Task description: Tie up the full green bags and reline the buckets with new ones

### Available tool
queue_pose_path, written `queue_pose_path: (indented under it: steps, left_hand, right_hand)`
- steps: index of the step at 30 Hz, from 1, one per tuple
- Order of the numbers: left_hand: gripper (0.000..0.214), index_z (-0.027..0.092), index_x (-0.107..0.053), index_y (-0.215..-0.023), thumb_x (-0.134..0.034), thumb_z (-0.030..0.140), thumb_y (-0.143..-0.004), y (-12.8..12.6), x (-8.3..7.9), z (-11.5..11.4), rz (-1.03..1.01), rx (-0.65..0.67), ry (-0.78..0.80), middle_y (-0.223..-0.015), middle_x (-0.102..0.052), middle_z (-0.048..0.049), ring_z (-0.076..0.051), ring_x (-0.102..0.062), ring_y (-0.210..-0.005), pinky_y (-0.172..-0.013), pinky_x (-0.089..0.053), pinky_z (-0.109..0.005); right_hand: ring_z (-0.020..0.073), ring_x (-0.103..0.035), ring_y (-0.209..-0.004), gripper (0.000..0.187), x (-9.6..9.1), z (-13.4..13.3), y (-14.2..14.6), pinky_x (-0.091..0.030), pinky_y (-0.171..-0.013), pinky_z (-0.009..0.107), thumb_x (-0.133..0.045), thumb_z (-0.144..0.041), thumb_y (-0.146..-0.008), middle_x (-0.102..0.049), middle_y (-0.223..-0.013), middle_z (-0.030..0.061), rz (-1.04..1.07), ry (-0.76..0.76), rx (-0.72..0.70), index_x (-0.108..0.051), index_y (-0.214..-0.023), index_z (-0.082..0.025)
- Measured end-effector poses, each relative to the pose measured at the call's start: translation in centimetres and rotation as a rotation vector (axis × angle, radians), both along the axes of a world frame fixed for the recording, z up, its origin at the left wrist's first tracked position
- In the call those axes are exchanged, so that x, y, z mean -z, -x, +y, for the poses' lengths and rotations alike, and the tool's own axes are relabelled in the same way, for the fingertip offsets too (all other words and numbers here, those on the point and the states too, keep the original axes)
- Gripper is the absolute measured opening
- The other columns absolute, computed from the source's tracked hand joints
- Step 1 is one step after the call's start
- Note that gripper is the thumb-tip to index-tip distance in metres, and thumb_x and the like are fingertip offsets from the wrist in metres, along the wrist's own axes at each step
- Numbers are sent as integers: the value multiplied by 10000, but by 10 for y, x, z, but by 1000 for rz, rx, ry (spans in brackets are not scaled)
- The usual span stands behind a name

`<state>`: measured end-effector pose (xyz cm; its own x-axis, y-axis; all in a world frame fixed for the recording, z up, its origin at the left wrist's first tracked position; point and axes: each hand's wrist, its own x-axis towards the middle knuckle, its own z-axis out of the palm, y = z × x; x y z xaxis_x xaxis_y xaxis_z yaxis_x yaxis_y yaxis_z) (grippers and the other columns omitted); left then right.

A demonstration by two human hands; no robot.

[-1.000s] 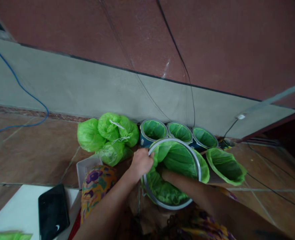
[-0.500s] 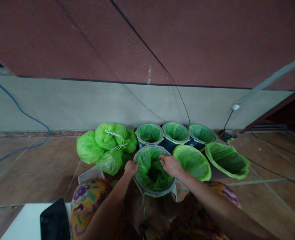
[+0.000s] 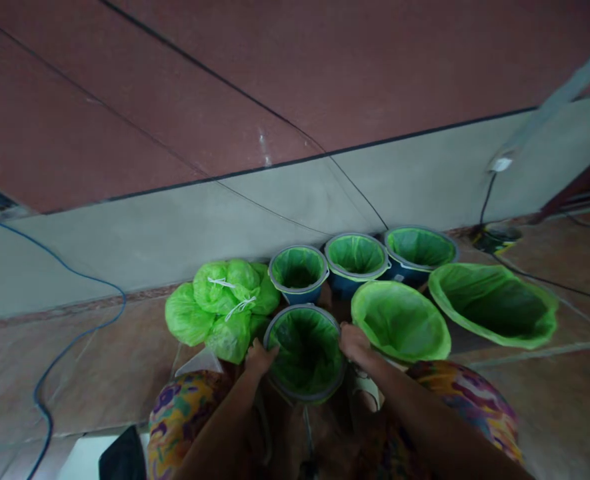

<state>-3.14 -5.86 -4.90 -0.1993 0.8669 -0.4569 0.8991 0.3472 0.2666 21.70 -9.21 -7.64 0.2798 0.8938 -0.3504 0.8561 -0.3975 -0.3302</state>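
Observation:
A round bucket (image 3: 335, 316) with a grey rim and a green bag liner (image 3: 305, 353) stands between my knees. My left hand (image 3: 261, 358) is closed on its left rim, thumb over the edge. On the opposite side my right hand (image 3: 355, 341) grips the rim, its fingertips partly hidden. Just beyond stand more lined buckets: a blue one (image 3: 305, 295), a second (image 3: 345, 285) and a third (image 3: 411, 275) in a row by the wall. Two wider green-lined containers (image 3: 399, 323) are at the right, the bags folded over their edges. Tied green bags (image 3: 225, 300) are piled at the left.
A clear plastic tub (image 3: 201, 362) lies near my left knee. Behind the buckets runs a wall (image 3: 175, 220) with thin cables. A blue hose (image 3: 79, 333) curves over the floor at left; a small tin (image 3: 497, 237) sits by the wall at right.
My right hand has moved from inside the bucket's opening onto its right rim. My left hand stays at the left rim. The liner lies more open inside, and the view has tilted.

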Motion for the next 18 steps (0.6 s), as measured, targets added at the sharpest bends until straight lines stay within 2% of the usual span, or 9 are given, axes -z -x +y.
queue_pose_path:
  steps: [2, 4, 7, 11, 18]
  left_hand:
    - [601, 60, -429, -1288, -584, 353, -786, 0, 0, -3, 114, 41, -74, -1221, -568, -198, -270, -558, -1121, -893, -437, -316]
    - [461, 78, -491, -1207, -529, 320, -816, -1, 0, -11, 174, 69, -90, -1170, -596, -184, -265, -575, -1091, -879, -433, -317]
    - [324, 90, -558, -1065, -516, 291, -814, -7, 1, -27, 167, 22, 1, -1042, -655, -175, -265, -622, -1007, -783, -460, -302]
    - [301, 81, -553, -1061, -516, 220, -796, -13, 6, -42, 179, -56, 36, -1001, -668, -193, -273, -643, -969, -720, -467, -301]
    - [287, 80, -560, -1042, -524, 127, -761, -17, 11, -36, 198, -100, 18, -978, -671, -211, -288, -640, -981, -704, -470, -310]
  right_hand:
    - [255, -647, -910, 240, 2, 6, -1, -463, -711, 287, -515, -80, -786, -659, -985, 182, -15, -11, -19, -625, -999, -76]
    - [248, -645, -920, 272, 4, 11, 1, -468, -716, 285, -493, -46, -783, -642, -1032, 181, -26, -20, -26, -615, -1024, -82]
    - [233, -644, -932, 292, 5, 16, 4, -472, -732, 281, -442, -21, -802, -632, -1055, 180, -31, -18, -28, -609, -1033, -83]
    - [219, -644, -944, 310, 8, 20, 7, -473, -761, 277, -414, -16, -819, -628, -1052, 190, -44, -3, -11, -590, -1069, -69]
    - [242, -643, -945, 290, 7, 18, 11, -476, -725, 277, -429, -30, -814, -619, -1031, 224, -68, 0, 62, -571, -1067, -38]
